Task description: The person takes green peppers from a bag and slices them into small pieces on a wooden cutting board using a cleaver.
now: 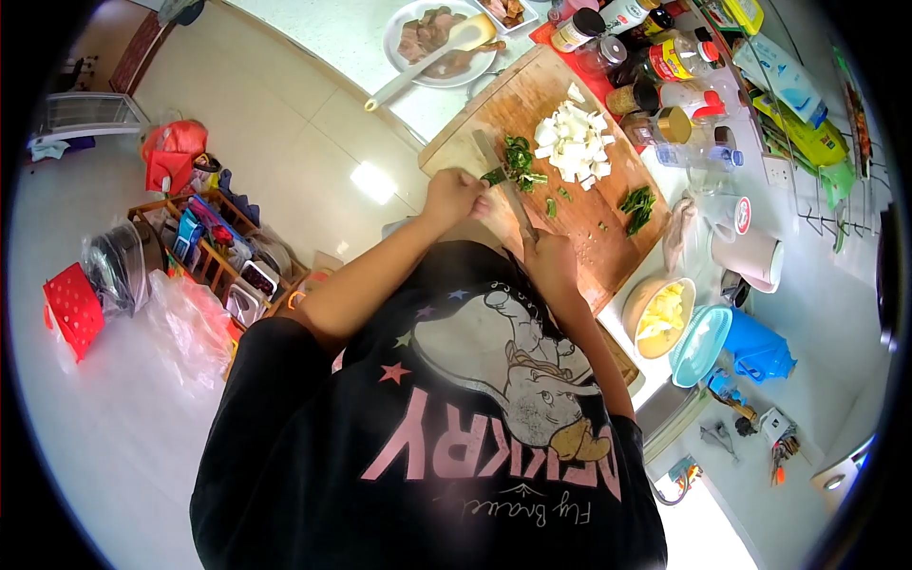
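My right hand [551, 256] is wrapped around the handle of a kitchen knife [506, 182], its blade pointing away over the wooden cutting board [579, 242]. Beside the blade, my left hand [456, 197] pinches a small dark green vegetable piece [493, 177]. Just past the blade lies a little heap of chopped greens [520, 160], with a few scraps around it. Farther along the board is a pile of white vegetable chunks [574, 142]. Another bunch of cut greens [636, 207] rests near the board's right edge.
A white plate of meat [439, 43] with a light spatula [427, 65] stands beyond the board. Several bottles and jars [655, 66] line the wall side. A bowl of yellow pieces [662, 318] and a turquoise dish [701, 345] sit at the right. A crate [223, 256] stands on the floor, left.
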A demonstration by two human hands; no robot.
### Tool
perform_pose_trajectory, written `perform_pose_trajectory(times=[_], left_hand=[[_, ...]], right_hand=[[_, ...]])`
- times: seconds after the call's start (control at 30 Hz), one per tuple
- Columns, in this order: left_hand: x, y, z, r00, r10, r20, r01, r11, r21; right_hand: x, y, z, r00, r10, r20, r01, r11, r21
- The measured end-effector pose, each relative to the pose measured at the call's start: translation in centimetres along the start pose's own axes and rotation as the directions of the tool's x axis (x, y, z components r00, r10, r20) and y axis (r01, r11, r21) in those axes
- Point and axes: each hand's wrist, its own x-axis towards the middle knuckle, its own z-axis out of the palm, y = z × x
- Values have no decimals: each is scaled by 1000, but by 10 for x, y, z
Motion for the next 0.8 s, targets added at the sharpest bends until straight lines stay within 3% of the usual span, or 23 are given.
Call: perform_pose_trajectory(times=[0.3,0.6,0.7,0.8], left_hand=[[2,-1,-1,1000,-9,11,8,998,70],[7,9,-6,999,-16,50,6,979,204],[7,8,-8,998,-41,55,31,984,174],[9,-1,-9,999,2,52,-6,997,80]], right_hand=[[4,-5,0,998,51,49,-52,998,18],[25,-13,-2,999,-41,25,42,999,-13],[25,-26,-10,995,65,71,-62,997,-46],[31,-9,-4,990,110,82,-117,990,76]])
